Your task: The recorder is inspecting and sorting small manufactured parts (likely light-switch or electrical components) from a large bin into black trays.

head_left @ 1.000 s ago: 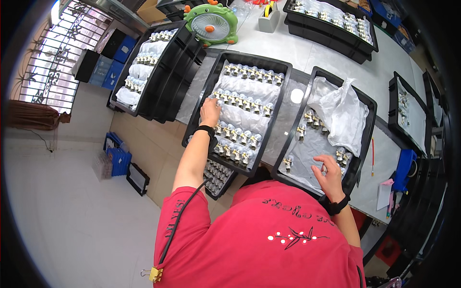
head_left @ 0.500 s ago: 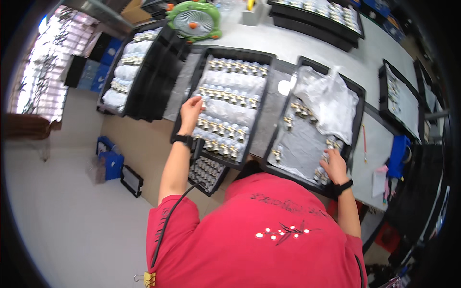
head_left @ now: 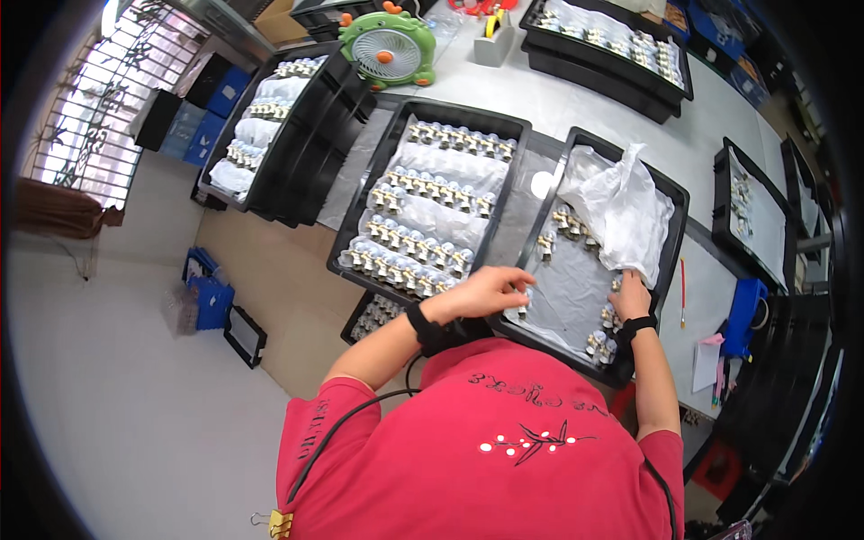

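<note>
My left hand [head_left: 500, 291] is over the near left edge of the right-hand black tray [head_left: 677, 225], its fingers bent and a little apart. Just under its fingertips is a small gold-and-silver piece [head_left: 520, 312] with a pale round top. My right hand [head_left: 633, 295] reaches down inside the right edge of that tray, beside similar pieces [head_left: 601, 345]; its fingertips are hidden. Crumpled white plastic sheeting [head_left: 630, 216] covers the tray's far part. More pieces stand in rows, parted by white wrap, in the left-hand black tray [head_left: 520, 162].
A stack of black trays [head_left: 310, 171] stands at the left, beside a green fan [head_left: 387, 52]. Farther back are a tape dispenser [head_left: 494, 40] and more filled trays [head_left: 612, 76]. A red pen-like stick [head_left: 682, 292] lies at the right; blue bins [head_left: 211, 301] sit on the floor.
My left hand has moved from the left-hand tray rightward and nearer, to the right-hand tray. My right hand has shifted slightly along the right edge. The view has tilted slightly.
</note>
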A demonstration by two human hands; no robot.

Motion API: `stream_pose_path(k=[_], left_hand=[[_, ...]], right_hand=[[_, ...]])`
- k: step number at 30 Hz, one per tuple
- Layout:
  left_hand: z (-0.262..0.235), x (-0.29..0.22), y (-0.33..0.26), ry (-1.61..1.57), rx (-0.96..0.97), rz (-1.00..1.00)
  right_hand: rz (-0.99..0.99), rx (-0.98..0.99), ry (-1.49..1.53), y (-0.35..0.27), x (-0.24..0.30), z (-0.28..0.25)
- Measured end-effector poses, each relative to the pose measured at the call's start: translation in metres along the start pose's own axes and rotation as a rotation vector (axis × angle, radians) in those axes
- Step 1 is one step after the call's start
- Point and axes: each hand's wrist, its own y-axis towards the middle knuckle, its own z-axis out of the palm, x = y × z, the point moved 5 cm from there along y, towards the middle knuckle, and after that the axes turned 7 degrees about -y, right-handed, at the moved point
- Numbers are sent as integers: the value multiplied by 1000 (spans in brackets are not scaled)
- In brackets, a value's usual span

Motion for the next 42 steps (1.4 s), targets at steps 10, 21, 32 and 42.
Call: stream_pose_path(k=[10, 21, 32, 42], left_hand=[[29, -13, 9, -119, -1, 58], [56, -64, 1, -727, 95, -13], [64, -74, -4, -877, 116, 40], [61, -71, -3, -637, -36, 107]], right_hand=[[-385, -247, 519, -28, 46, -75], [-484, -64, 1123, -87, 100, -150], [-567, -234, 1041, -106, 104, -155], [-614, -256, 1012, -111, 102, -162]])
